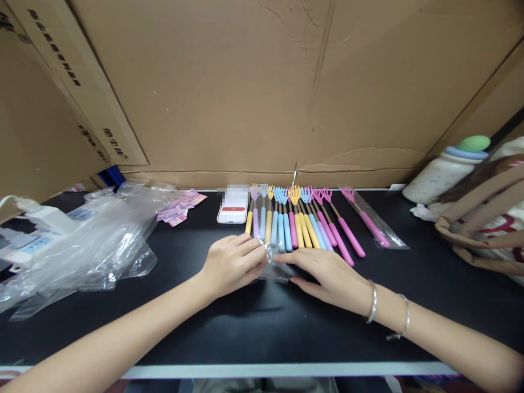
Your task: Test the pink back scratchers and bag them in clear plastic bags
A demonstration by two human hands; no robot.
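Observation:
My left hand point(235, 265) is closed, its curled fingers gripping a clear plastic bag point(275, 272) low over the black table. My right hand point(329, 273) reaches in from the other side with fingers stretched out and thumb apart, the fingertips touching the same bag. Just beyond both hands lies a row of back scratchers point(301, 229) with claw-shaped heads and pink, yellow, blue or purple handles. The lower ends of some handles are hidden behind my hands. Farther right, a pink back scratcher point(374, 228) lies inside a clear sleeve.
Loose clear bags point(98, 245) are heaped at the left, beside a white power strip point(39, 234). Pink and purple cards point(180, 207) and a phone point(232, 210) lie at the back. A white bottle point(440, 174) and a brown-handled bag point(470, 240) stand right. Cardboard point(229, 87) walls the table's back.

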